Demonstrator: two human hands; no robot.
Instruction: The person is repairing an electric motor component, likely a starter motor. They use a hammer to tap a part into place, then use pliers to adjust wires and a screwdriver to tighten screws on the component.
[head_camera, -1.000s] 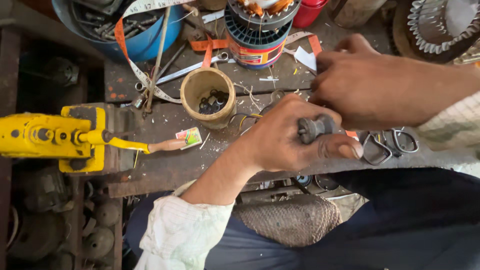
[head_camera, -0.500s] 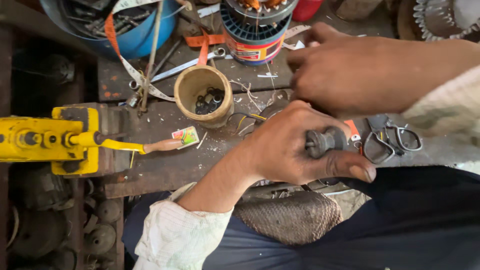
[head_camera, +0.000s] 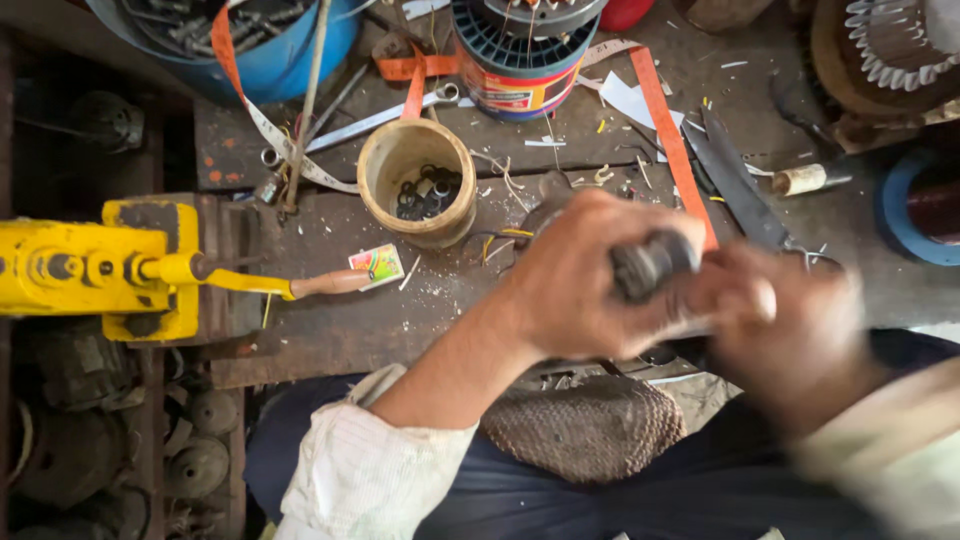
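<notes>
My left hand (head_camera: 585, 285) reaches in from the lower left, its white sleeve pushed up, and is closed round a dark grey cylindrical tool handle (head_camera: 650, 265) whose end sticks out between thumb and fingers. My right hand (head_camera: 790, 320) is right beside it, badly blurred, with curled fingers at the tool's end. Whether it grips the tool I cannot tell. Both hands hover over the front edge of the worn metal bench (head_camera: 330, 320), above my lap.
A wooden cup (head_camera: 385, 165) of black rings stands mid-bench beside a small colourful card (head_camera: 377, 265). At left is a yellow machine (head_camera: 90, 265). A blue tub (head_camera: 270, 60), a wound coil (head_camera: 525, 55), an orange strap (head_camera: 670, 130) and a dark blade (head_camera: 735, 185) lie behind.
My right hand has dropped from the back of the bench to beside my left hand. The left hand has shifted right, still holding the tool. The view has shifted too.
</notes>
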